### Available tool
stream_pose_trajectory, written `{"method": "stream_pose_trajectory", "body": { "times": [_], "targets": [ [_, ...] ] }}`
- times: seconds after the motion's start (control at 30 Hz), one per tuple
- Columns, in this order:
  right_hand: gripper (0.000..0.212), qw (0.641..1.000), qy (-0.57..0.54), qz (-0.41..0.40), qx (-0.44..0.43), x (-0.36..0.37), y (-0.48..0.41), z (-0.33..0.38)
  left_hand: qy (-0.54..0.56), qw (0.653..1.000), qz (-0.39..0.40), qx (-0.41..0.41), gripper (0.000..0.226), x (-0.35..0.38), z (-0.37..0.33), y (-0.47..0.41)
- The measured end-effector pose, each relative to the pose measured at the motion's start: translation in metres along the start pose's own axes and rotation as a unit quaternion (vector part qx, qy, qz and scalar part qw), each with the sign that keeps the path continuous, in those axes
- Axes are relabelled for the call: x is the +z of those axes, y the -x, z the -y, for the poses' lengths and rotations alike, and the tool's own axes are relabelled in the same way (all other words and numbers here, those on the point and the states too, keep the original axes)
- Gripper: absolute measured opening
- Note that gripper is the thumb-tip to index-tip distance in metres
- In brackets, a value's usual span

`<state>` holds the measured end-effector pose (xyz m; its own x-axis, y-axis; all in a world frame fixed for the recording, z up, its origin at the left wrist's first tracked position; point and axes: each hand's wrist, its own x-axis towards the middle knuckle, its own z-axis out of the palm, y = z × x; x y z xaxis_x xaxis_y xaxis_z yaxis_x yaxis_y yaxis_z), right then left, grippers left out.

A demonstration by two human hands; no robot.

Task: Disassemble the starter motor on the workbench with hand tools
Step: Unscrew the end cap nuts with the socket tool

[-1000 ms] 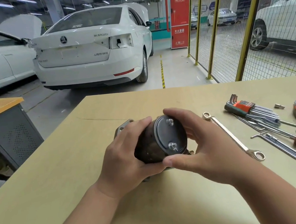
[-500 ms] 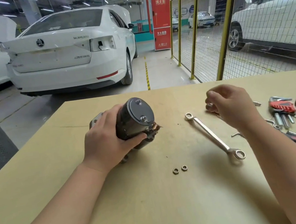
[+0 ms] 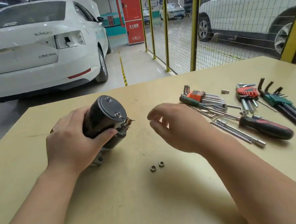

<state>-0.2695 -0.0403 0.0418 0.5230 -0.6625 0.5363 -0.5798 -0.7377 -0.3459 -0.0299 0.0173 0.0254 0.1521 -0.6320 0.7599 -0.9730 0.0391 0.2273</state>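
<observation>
Moved: the right hand [image 3: 176, 128] has come back from the tool pile toward the middle of the workbench [image 3: 118, 202], and the motor's capped end now tips up higher.
Motor: the starter motor [image 3: 103, 116] stands tilted on the bench, left of centre, with its end cap [image 3: 112, 107] facing up and right.
Left hand: the left hand [image 3: 71, 144] wraps the dark body, thumb pressed across the near side.
Right hand: hovers beside the motor without touching it, fingers loosely curled and nothing seen in them (the tips are blurred).
Loose parts: two nuts [image 3: 157, 166] lie together near the right wrist.
Tools: hex keys [image 3: 200, 98] and a screwdriver [image 3: 266, 128] lie to the right.
Risk: a sweeping right forearm could probably knock the nuts away.
Risk: with a one-handed hold on a tilted, round body, the motor may slip or roll if the cap is pulled hard.
</observation>
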Motion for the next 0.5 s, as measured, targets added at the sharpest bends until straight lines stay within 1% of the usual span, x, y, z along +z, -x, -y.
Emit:
{"method": "stream_pose_trajectory", "body": {
  "times": [0.1,0.2,0.27,0.33,0.37,0.4,0.43,0.5],
  "targets": [
    [0.022,0.998,0.059,0.008,0.037,-0.002,0.002,-0.017,-0.045,0.998,-0.003,0.036,0.071,0.002,-0.013,0.002],
    [0.028,0.989,0.084,0.0,0.123,-0.016,0.004,-0.052,-0.079,0.994,0.031,0.074,0.071,0.002,-0.025,0.0],
    [0.028,0.974,0.078,-0.055,0.205,-0.036,0.011,-0.084,-0.078,0.991,0.053,0.093,0.072,0.002,-0.03,0.001],
    [0.028,0.944,0.097,-0.129,0.288,-0.062,0.024,-0.118,-0.084,0.987,0.066,0.118,0.072,0.002,-0.033,0.005],
    [0.028,0.929,0.116,-0.149,0.318,-0.071,0.032,-0.131,-0.091,0.984,0.073,0.131,0.073,0.003,-0.035,0.007],
    [0.028,0.921,0.132,-0.148,0.335,-0.076,0.038,-0.14,-0.098,0.982,0.08,0.138,0.073,0.003,-0.036,0.008],
    [0.029,0.922,0.149,-0.122,0.337,-0.076,0.042,-0.145,-0.104,0.981,0.085,0.139,0.074,0.004,-0.038,0.008],
    [0.031,0.926,0.21,-0.009,0.315,-0.064,0.042,-0.146,-0.112,0.981,0.086,0.133,0.074,0.005,-0.039,0.008]
  ]
}}
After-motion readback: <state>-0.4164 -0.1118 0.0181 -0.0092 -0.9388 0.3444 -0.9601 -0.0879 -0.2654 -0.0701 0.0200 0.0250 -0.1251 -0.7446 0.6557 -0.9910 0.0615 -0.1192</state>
